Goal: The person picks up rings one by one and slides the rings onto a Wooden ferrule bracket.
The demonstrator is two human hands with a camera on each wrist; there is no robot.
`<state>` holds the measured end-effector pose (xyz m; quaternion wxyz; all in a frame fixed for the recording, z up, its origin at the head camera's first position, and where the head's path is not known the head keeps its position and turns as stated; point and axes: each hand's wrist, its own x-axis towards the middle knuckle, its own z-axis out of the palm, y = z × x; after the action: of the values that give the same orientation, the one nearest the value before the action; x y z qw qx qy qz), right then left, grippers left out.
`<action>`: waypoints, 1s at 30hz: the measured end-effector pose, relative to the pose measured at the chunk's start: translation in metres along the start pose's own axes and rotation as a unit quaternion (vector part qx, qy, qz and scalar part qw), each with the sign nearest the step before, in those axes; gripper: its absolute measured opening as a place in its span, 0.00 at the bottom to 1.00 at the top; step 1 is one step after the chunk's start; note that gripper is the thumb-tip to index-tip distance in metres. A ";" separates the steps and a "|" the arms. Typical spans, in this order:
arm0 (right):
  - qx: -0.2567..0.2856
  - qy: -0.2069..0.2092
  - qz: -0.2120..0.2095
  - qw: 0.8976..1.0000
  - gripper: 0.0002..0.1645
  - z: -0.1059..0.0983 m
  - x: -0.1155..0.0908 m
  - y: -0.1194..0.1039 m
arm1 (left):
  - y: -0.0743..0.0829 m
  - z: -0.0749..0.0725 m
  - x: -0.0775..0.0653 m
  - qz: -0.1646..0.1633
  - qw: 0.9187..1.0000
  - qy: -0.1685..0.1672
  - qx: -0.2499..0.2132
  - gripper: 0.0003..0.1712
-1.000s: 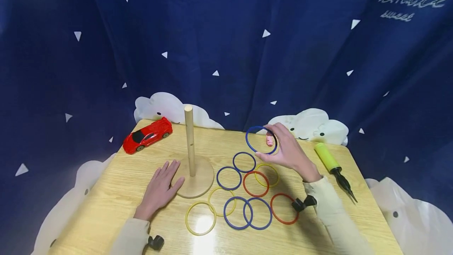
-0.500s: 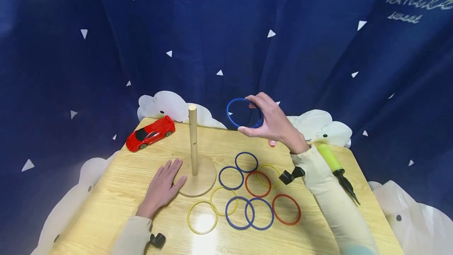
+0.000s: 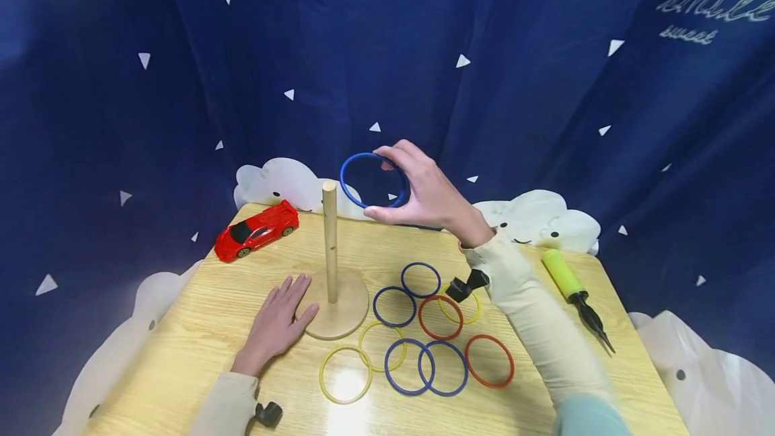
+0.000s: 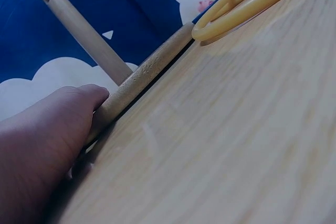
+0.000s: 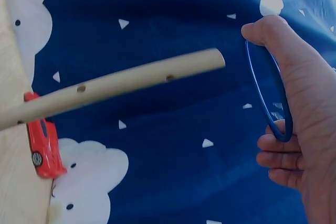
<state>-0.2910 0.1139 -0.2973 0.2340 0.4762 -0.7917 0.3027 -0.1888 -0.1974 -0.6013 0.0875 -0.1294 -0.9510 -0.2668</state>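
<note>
My right hand [image 3: 418, 190] pinches a blue ring [image 3: 342, 175] by its right side, thumb below and fingers above. In the head view the ring is raised a little above and right of the top of a wooden post [image 3: 331, 241]. In the right wrist view the post [image 5: 121, 83] points toward the ring [image 5: 286, 111], a gap between them. The post stands upright on a round wooden base [image 3: 351, 308]. My left hand [image 3: 275, 325] lies flat with straight fingers at the base's left edge; its thumb [image 4: 94, 95] touches the rim in the left wrist view.
Several blue rings [image 3: 375, 311], two red rings [image 3: 466, 355] and several yellow rings [image 3: 321, 375] lie on the table [image 3: 200, 328], some overlapping. A red toy car [image 3: 257, 231] sits back left. A yellow-and-black hand pump [image 3: 564, 278] lies right. A dark blue curtain [image 3: 514, 99] hangs behind.
My right hand has carried the blue ring up and leftward, from over the back right of the table to near the post's top. The left hand has stayed at the base.
</note>
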 end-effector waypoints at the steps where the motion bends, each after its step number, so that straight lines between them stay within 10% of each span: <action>1: 0.001 -0.001 -0.006 1.000 0.50 0.002 0.003 -0.002 | 0.000 0.000 0.000 0.000 1.000 0.001 0.000 0.42; 14: -0.019 -0.032 -0.021 0.999 0.50 0.025 0.017 -0.015 | 0.004 -0.002 -0.001 -0.002 1.000 -0.005 -0.001 0.43; 30: -0.025 -0.081 0.012 0.996 0.52 0.081 -0.022 -0.009 | 0.002 0.000 0.000 -0.004 1.000 -0.005 0.012 0.43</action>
<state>-0.2796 0.0673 -0.3663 0.1774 0.4836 -0.8211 0.2459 -0.1885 -0.1952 -0.6002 0.0833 -0.1254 -0.9551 -0.2552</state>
